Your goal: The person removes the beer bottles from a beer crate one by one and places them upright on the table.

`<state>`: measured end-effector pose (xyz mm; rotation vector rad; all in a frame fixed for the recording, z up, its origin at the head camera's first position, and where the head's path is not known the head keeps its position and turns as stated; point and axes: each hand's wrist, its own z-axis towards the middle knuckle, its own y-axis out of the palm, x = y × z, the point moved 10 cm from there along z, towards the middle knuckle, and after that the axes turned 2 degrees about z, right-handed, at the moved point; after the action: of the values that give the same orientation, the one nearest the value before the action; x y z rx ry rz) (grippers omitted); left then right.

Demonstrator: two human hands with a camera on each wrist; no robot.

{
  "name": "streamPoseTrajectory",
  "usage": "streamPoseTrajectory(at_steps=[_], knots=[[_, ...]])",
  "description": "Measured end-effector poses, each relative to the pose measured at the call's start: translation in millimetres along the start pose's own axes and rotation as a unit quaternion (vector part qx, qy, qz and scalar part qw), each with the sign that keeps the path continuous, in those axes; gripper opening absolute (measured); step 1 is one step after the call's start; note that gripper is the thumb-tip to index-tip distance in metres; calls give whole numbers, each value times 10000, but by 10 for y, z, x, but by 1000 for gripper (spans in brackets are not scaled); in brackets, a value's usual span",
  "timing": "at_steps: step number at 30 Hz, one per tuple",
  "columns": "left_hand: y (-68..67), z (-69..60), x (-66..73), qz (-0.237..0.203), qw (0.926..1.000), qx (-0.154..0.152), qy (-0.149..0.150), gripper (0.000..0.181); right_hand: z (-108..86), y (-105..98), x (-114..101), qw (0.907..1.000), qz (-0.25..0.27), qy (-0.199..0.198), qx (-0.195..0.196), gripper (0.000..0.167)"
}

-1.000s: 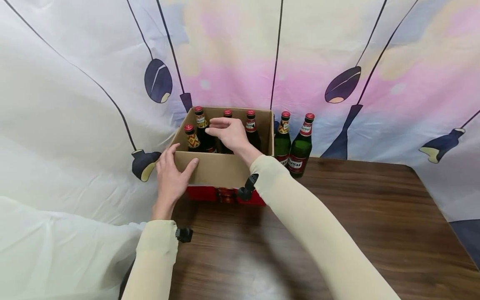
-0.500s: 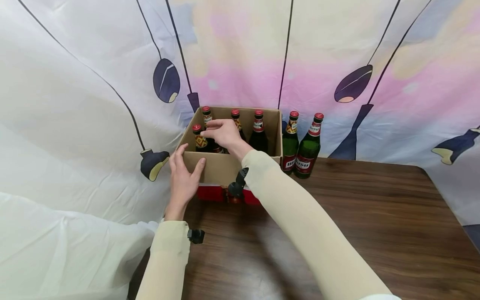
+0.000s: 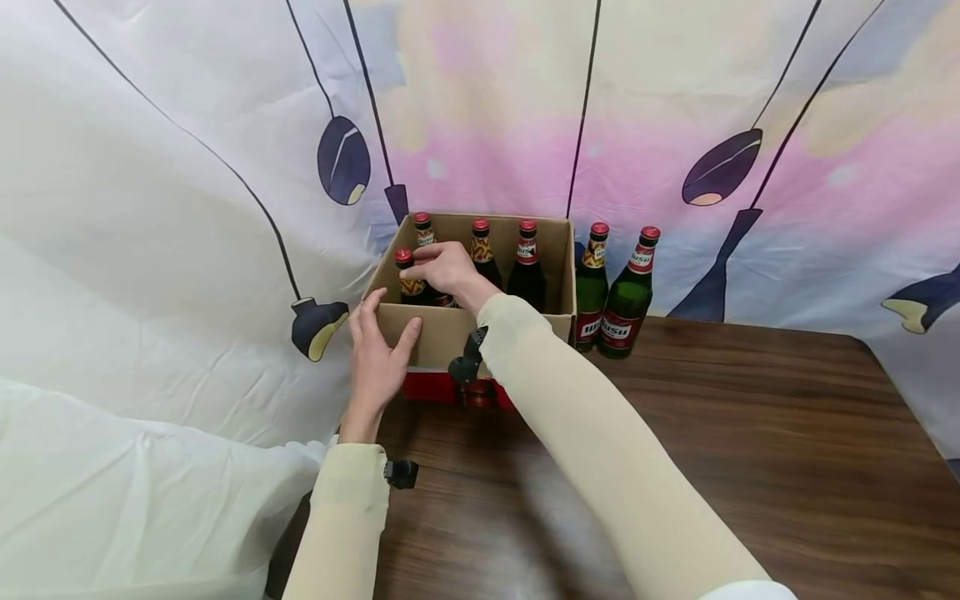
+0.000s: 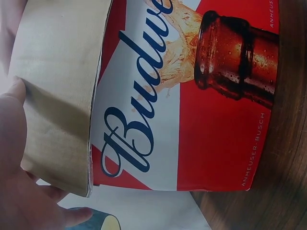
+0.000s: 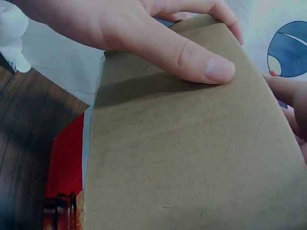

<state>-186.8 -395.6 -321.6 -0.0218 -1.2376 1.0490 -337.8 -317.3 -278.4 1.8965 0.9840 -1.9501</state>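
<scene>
- A person's right hand point(image 3: 452, 268) reaches into an open cardboard box point(image 3: 444, 335), fingertips at the neck of the near-left bottle point(image 3: 412, 287); whether they pinch it, the pictures cannot tell.
- The bottle stands roughly upright inside the box, just left of the right hand, which is the nearer to its neck.
- The left hand point(image 3: 377, 365) grips the box's near left corner, thumb against the front flap.
</scene>
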Motion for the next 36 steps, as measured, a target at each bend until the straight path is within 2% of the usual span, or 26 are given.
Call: streamPoseTrajectory(at_steps=[5,10,15,19,30,36], knots=[[5,-11,8,-1,10000,51,13,72,27,81,-3,9977,-626,43,-264,59],[39,-51,-9,-7,10000,16,-62,72,33,106,34,9928,-1146,85,-335,57],[16,-34,19,18,9999,109,8,71,29,104,17,9932,-1121,62,-320,57],[17,-11,42,44,9999,68,69,71,25,73,29,9940,-1053,184,-226,60],[2,-27,12,96,9999,54,-16,71,-3,123,50,9922,-1171,233,-348,61],[-8,-19,-4,88,10000,36,-27,71,-3,79,41,9947,-1014,167,-74,57]])
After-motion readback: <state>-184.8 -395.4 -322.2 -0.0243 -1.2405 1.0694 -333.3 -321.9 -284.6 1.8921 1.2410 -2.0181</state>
